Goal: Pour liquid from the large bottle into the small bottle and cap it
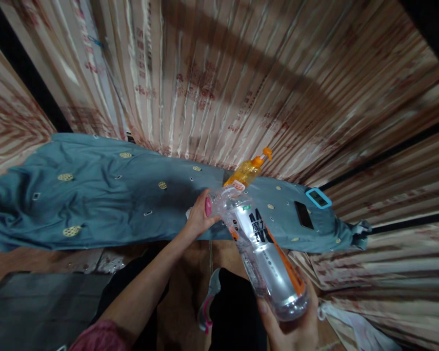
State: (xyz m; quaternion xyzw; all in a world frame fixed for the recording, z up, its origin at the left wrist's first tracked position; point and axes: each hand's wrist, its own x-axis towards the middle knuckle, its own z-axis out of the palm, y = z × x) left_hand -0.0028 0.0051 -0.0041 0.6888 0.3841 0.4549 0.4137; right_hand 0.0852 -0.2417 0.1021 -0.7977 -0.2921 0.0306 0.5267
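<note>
A large clear plastic drink bottle (265, 253) with a silver, black and orange label lies tilted across the view, above the front edge of the cloth-covered surface. My right hand (292, 317) is wrapped round its base at the lower right. At the other end, my left hand (199, 217) is closed at the clear neck area, by a pink cap-like piece (208, 206). A scrap of white shows beyond the left fingers; what it is I cannot make out. Just behind the neck stands a pump bottle (247, 171) of yellow-orange liquid with an orange pump head, its lower part partly hidden.
A teal patterned cloth (106, 195) covers the long narrow surface. Toward its right end lie a dark phone (303, 215) and a blue-framed digital timer (318, 198). Pleated curtains (205, 73) hang close behind and at the right. A grey box-like thing (40, 312) stands lower left.
</note>
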